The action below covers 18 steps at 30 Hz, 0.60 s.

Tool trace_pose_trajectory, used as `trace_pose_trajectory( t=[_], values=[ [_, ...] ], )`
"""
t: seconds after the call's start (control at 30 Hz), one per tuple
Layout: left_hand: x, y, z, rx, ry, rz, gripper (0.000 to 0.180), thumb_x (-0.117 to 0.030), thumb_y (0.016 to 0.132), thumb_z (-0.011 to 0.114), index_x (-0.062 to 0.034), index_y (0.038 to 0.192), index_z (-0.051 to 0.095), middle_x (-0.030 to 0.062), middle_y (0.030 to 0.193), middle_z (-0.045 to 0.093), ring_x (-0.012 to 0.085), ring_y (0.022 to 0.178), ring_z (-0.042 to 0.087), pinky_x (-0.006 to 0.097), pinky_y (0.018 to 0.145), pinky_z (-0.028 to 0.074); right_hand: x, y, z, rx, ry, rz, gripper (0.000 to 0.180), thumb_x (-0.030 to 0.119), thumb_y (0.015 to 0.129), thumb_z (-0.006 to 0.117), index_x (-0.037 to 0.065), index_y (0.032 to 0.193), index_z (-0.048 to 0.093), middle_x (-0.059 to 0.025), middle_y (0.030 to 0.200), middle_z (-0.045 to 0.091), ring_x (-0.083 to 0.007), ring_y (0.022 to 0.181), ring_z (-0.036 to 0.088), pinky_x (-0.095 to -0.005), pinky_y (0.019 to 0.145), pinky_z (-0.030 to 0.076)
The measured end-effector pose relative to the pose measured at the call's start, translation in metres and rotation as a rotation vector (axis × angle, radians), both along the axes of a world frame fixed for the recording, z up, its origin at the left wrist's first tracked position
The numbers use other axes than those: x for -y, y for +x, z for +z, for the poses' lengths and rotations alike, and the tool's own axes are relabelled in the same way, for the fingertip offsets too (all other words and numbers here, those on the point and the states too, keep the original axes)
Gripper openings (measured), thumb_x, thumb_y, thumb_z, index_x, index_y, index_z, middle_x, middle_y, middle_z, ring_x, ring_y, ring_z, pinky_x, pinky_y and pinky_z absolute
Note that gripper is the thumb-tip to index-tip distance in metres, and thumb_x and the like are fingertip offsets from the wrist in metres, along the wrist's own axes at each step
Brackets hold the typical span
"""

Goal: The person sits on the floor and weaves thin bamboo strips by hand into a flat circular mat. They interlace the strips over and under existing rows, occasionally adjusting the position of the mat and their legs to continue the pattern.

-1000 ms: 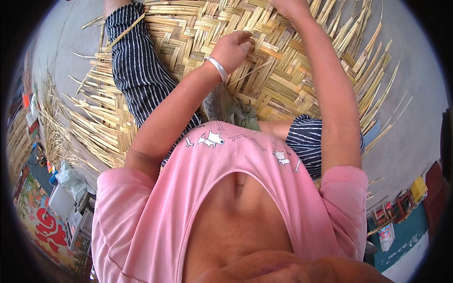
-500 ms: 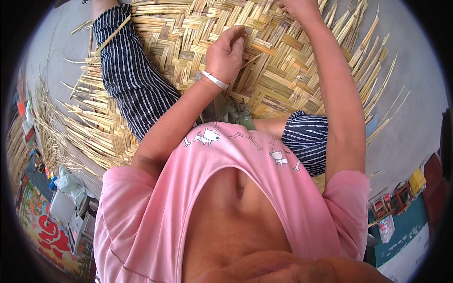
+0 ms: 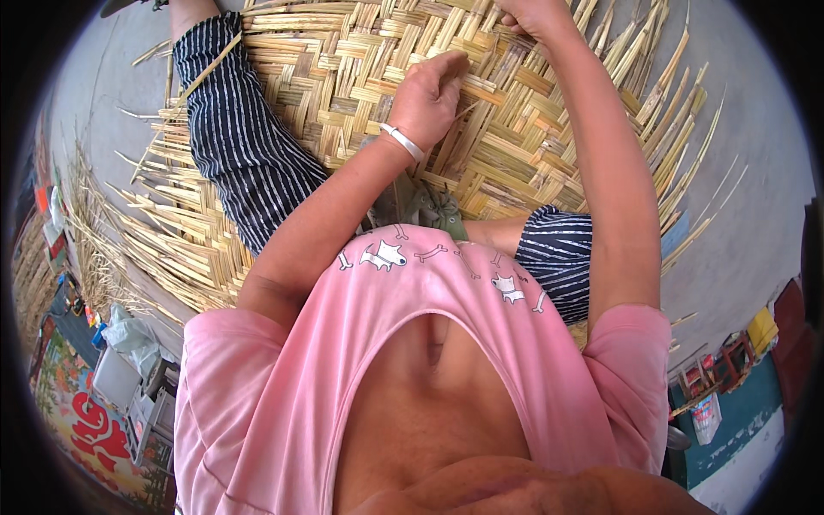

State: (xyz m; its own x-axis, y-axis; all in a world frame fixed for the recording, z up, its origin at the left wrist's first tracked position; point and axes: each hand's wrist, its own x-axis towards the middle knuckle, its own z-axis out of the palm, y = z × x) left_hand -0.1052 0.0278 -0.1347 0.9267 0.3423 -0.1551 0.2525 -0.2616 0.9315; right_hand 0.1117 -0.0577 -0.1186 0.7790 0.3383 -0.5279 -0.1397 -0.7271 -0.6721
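Note:
A large mat of flat, straw-coloured strips (image 3: pixel 343 86), woven in a zigzag pattern, spreads under and around my legs. Over its middle is my left hand (image 3: pixel 429 99), a white band on the wrist. Its fingers are curled together near the thumb, and whatever they pinch is hidden. At the top edge, farther to the right, my right hand (image 3: pixel 534 17) is closed low over the weave. The edge of the picture cuts part of it off, and I cannot make out what lies in its fingers. Slivers of strip stick up between the two hands.
Loose strip ends (image 3: pixel 678 146) fan out at the mat's right side onto the grey floor (image 3: pixel 747 112). More loose strips (image 3: pixel 94 232) lie at the left. A plastic bag (image 3: pixel 133 335) is at the lower left, and a basket (image 3: pixel 721 369) with packets at the lower right.
My left hand has shifted to the right over the weave, closer to my right hand. The right hand has drawn slightly left and now shows more curled fingers.

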Motion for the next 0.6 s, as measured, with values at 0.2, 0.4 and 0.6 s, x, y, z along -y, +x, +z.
trace_pose_trajectory(
  t=[0.2, 0.4, 0.6],
  values=[
    [0.000, 0.002, 0.005, -0.022, 0.037, -0.053, 0.036, -0.001, 0.100, 0.058, 0.0005, 0.136, 0.059, 0.0133, 0.129, 0.070, 0.0228, 0.120, 0.067, 0.032, 0.105, 0.051, 0.003, -0.009, 0.022, 0.011, 0.012, -0.042, 0.011, 0.008, 0.095, 0.069, 0.001, 0.091, 0.063, -0.0117, 0.081, 0.071, -0.0176, 0.068, 0.067, -0.0319, 0.058, 0.055],
    [0.008, 0.002, -0.002, 0.003, -0.013, 0.154, 0.041, -0.002, 0.099, 0.061, -0.0037, 0.139, 0.057, 0.0091, 0.124, 0.070, 0.0183, 0.106, 0.068, 0.032, 0.090, 0.058, -0.001, -0.012, 0.023, -0.001, -0.047, -0.007, 0.009, 0.006, 0.095, 0.067, 0.000, 0.099, 0.062, -0.0125, 0.086, 0.071, -0.0177, 0.070, 0.068, -0.0314, 0.060, 0.057],
    [-0.002, 0.007, -0.011, 0.114, 0.349, 0.073, 0.036, -0.006, 0.094, 0.067, -0.0046, 0.130, 0.062, 0.0121, 0.119, 0.067, 0.0252, 0.103, 0.067, 0.038, 0.090, 0.057, 0.036, -0.015, -0.006, 0.118, 0.154, 0.049, 0.035, 0.011, 0.095, 0.065, 0.001, 0.128, 0.061, -0.0152, 0.107, 0.072, -0.0203, 0.087, 0.071, -0.0345, 0.072, 0.058]
  ],
)
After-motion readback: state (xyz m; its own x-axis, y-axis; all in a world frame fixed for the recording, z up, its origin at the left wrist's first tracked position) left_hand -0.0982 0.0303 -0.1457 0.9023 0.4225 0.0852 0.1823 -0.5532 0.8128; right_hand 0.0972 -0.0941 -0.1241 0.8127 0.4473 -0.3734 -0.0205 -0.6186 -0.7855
